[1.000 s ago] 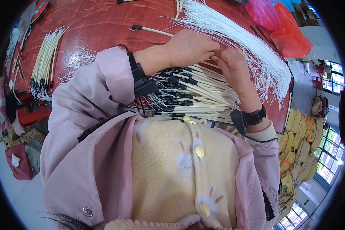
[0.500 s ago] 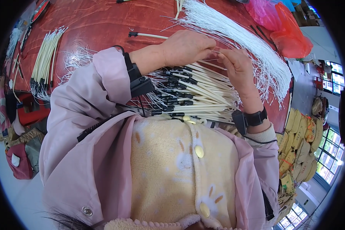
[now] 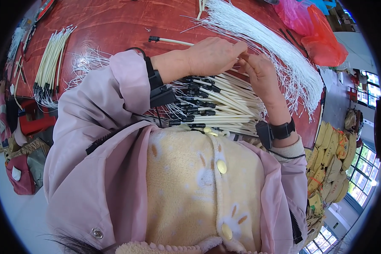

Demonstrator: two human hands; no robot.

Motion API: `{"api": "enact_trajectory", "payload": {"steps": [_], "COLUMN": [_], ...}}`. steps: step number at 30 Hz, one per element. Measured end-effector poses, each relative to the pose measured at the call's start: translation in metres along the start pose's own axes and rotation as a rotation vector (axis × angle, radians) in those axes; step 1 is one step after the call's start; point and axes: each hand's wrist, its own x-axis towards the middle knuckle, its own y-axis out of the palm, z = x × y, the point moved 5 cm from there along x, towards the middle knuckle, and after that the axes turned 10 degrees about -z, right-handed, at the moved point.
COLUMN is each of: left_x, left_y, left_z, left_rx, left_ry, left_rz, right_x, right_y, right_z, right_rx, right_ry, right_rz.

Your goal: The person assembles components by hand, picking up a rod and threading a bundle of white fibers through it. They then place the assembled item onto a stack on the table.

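Note:
Above the pile, my left hand (image 3: 216,55) is closed, knuckles up, around a cream tube (image 3: 173,41) whose black end piece points left. Its other end is hidden beneath the hand. My right hand (image 3: 261,76) meets it fingertip to fingertip, pinching a thin white wire that the fingers now mostly cover. Just below both hands lies a pile of cream tubes (image 3: 228,99) with black fittings and fine white wires trailing from their left ends. Behind my right hand spreads a large bundle of loose white wires (image 3: 262,36).
A neat row of cream tubes (image 3: 53,59) lies at the left of the red table (image 3: 114,21). Pink and red plastic bags (image 3: 321,38) sit at the far right corner. Stacked tan sacks (image 3: 330,161) stand right of the table; a red stool (image 3: 36,125) is at left.
My left hand has shifted slightly right with the cream tube. The fingertips of both hands have come closer together, covering the white wire that showed between them.

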Motion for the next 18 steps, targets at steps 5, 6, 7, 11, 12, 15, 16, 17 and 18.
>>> {"api": "enact_trajectory", "payload": {"steps": [5,6,7,11,12,15,16,17,18], "left_x": [0.0,0.0,0.0,-0.001,-0.001,0.0,0.0,-0.001,-0.002], "left_y": [-0.007,-0.007,-0.008,-0.011,-0.012,-0.009,-0.009,-0.009,-0.009], "left_z": [0.001,0.001,0.0,-0.002,-0.003,-0.002,-0.002,0.0,0.0], "left_rx": [0.059,0.059,0.059,0.051,0.046,0.023,0.007,0.011,0.025], "left_ry": [0.016,0.024,0.032,0.032,0.03,0.052,0.067,0.062,0.071], "left_rz": [-0.049,-0.05,-0.051,-0.068,-0.075,-0.081,-0.084,-0.085,-0.082], "right_x": [-0.003,-0.005,-0.005,-0.003,-0.004,-0.004,-0.003,-0.002,0.0], "right_y": [-0.004,-0.005,-0.006,-0.002,-0.003,-0.007,-0.007,-0.008,-0.007], "right_z": [-0.005,-0.009,-0.009,-0.009,-0.006,0.001,0.002,0.003,0.004], "right_rx": [0.004,0.017,0.018,0.001,-0.031,-0.09,-0.074,-0.058,-0.043], "right_ry": [0.109,0.166,0.165,0.184,0.125,0.002,0.003,0.005,0.008], "right_rz": [-0.077,-0.093,-0.094,-0.028,-0.021,-0.007,-0.008,-0.009,-0.01]}}
